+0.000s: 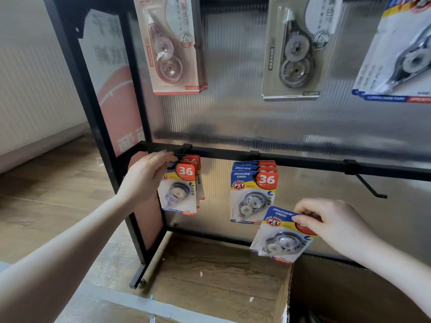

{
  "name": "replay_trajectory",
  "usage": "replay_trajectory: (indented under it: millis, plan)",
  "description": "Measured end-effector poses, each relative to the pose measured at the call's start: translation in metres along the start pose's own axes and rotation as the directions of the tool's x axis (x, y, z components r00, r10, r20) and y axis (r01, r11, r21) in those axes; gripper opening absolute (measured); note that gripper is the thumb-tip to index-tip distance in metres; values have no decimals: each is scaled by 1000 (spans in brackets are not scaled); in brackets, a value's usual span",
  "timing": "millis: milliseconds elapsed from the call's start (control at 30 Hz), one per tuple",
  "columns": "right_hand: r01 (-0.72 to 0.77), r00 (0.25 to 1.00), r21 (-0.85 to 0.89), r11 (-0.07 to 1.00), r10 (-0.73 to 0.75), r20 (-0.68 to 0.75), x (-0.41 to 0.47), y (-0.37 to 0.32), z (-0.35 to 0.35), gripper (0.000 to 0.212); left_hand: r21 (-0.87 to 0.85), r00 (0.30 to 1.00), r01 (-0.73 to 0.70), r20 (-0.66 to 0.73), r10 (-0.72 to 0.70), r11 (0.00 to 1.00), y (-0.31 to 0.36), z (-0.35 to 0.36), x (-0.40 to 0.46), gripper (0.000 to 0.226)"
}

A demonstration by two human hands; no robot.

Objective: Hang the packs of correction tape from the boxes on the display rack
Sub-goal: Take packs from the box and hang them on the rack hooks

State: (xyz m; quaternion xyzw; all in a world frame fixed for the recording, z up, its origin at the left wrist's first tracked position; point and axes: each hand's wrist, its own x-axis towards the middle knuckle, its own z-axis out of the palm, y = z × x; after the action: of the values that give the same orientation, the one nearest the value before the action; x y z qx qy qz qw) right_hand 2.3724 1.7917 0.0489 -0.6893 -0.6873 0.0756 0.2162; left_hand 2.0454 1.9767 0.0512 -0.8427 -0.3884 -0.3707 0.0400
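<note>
On the lower rail (pixel 291 160) of the rack, the left hand (pixel 147 176) pinches the top of the front pack (pixel 178 191) on the left hook. The right hand (pixel 331 223) grips a loose pack (pixel 281 236) by its upper corner, below the middle stack (pixel 253 197). Risk: a corner grip may tilt the pack, so its hole misses the hook. Legible: "JINUO", "PET", "SUPER VALUE", "36".

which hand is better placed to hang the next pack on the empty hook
The right hand: it already pinches a loose pack just below the empty hook, while the left hand is busy at the leftmost packs.
</note>
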Motion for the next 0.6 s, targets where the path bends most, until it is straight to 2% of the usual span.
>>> replay_trajectory:
  millis: [300, 600]
  plan:
    - [-12, 988, -11, 1000, 10, -156, -21, 13, -39, 6, 27, 997, 79, -14, -79, 996, 37, -13, -14, 34]
    - [-80, 966, -44, 996, 66, -252, -41, 49, -80, 8, 33, 998, 37, 44, -39, 999, 93, 2, -9, 37]
